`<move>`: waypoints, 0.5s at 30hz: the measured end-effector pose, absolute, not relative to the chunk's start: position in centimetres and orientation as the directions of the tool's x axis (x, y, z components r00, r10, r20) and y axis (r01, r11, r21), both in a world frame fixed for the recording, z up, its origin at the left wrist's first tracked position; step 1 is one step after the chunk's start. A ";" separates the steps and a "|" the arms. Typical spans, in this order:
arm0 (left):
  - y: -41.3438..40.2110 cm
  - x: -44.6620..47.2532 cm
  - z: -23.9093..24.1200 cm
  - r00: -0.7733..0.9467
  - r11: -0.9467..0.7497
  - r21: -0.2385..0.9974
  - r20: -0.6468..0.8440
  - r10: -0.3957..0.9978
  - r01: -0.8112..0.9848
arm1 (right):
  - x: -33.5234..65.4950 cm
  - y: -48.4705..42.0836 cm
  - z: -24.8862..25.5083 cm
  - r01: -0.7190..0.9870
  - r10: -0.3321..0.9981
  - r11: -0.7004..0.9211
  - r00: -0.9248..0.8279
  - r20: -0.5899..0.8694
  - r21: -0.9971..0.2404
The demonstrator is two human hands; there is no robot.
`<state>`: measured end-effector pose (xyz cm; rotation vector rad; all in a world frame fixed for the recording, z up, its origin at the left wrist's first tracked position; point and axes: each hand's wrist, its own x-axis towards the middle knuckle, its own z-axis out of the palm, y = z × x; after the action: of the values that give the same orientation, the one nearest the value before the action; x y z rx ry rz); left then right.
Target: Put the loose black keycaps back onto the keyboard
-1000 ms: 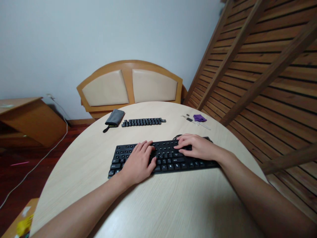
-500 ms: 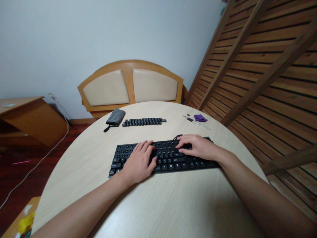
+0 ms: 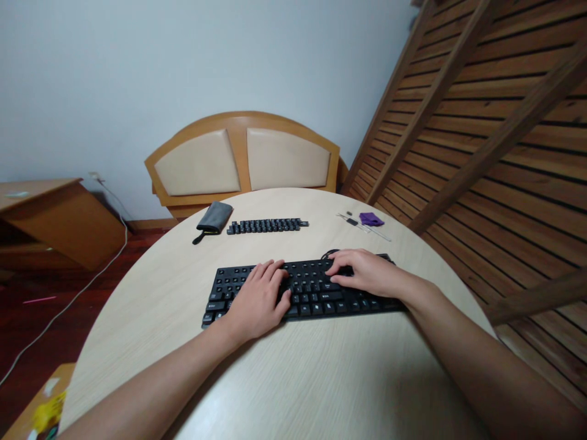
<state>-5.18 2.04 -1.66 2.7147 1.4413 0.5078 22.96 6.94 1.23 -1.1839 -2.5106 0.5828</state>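
Note:
A black keyboard (image 3: 312, 292) lies on the round pale wooden table (image 3: 293, 373) in front of me. My left hand (image 3: 259, 300) rests on its left half, fingers spread flat over the keys. My right hand (image 3: 364, 272) lies on the right half, fingers stretched toward the middle keys. Neither hand holds anything. Both forearms rest on the tabletop.
A row of loose black keycaps (image 3: 267, 225) and a grey pouch (image 3: 212, 219) lie at the table's far side. A purple cloth (image 3: 370, 218) and small tools (image 3: 355, 222) sit far right. Behind stand a padded wooden headboard (image 3: 243, 160), slatted wood panels (image 3: 495, 134) and a low cabinet (image 3: 55, 220).
Both hands stay on the keyboard with only slight finger shifts. The view has drifted a little.

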 end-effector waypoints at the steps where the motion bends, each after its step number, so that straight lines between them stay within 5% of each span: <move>1: 2.0 -5.2 -1.7 0.519 -0.571 0.170 0.270 0.811 0.803 | 22.9 6.9 1.3 0.662 0.784 0.576 -0.613 0.097 -0.480; 15: 2.1 -5.2 -1.6 0.520 -0.569 0.169 0.264 0.813 0.805 | 22.6 6.7 1.7 0.705 0.794 0.574 -0.604 0.072 -0.417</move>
<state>-5.18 2.07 -1.60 2.7159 1.4455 0.4931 22.60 6.68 1.66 -1.2425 -2.5562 0.5129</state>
